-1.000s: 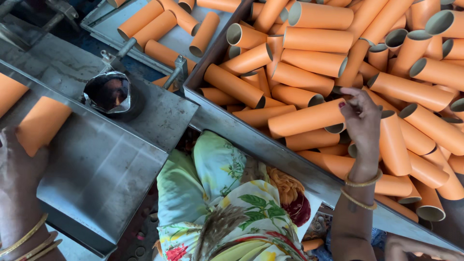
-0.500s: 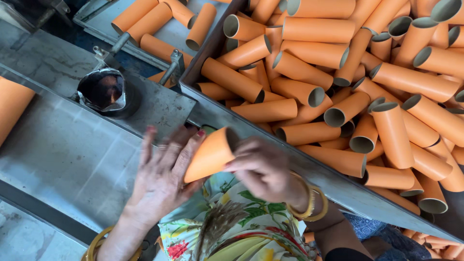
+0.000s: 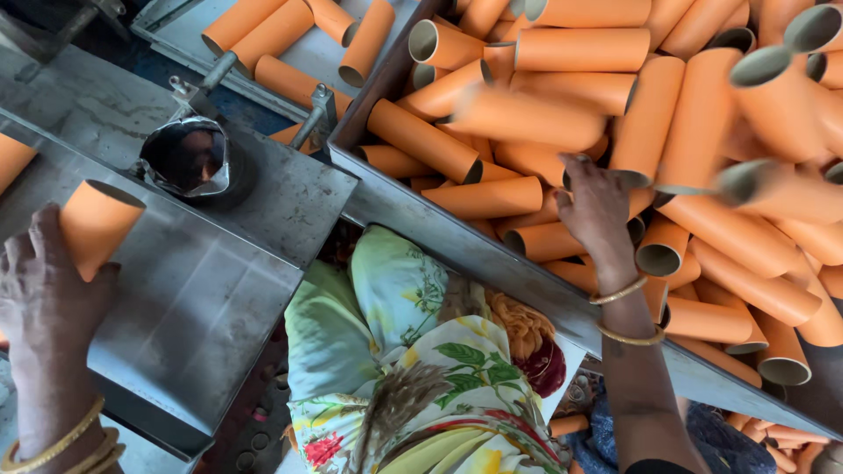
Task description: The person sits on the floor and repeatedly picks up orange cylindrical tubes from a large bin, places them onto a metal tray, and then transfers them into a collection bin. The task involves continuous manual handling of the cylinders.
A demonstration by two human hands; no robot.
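My left hand [image 3: 48, 294] grips an orange cardboard tube [image 3: 95, 224] at the left, its open end facing up-right over the grey metal bench [image 3: 193, 298]. My right hand [image 3: 597, 206] reaches into the big bin [image 3: 492, 254] of orange tubes [image 3: 667, 123] and rests on the pile, fingers spread among them; whether it grasps one I cannot tell. Gold bangles circle both wrists. Several tubes in the pile are blurred with motion.
A shiny round metal cup fixture [image 3: 189, 162] sits on the bench near its far edge. Behind it a tray [image 3: 307, 61] holds more orange tubes. Floral cloth [image 3: 413, 369] covers my lap below the bin. Another orange tube [image 3: 13, 158] lies at the far left.
The tube passed from my right hand to my left, which carried it left across the bench. My right hand went back up into the tube pile.
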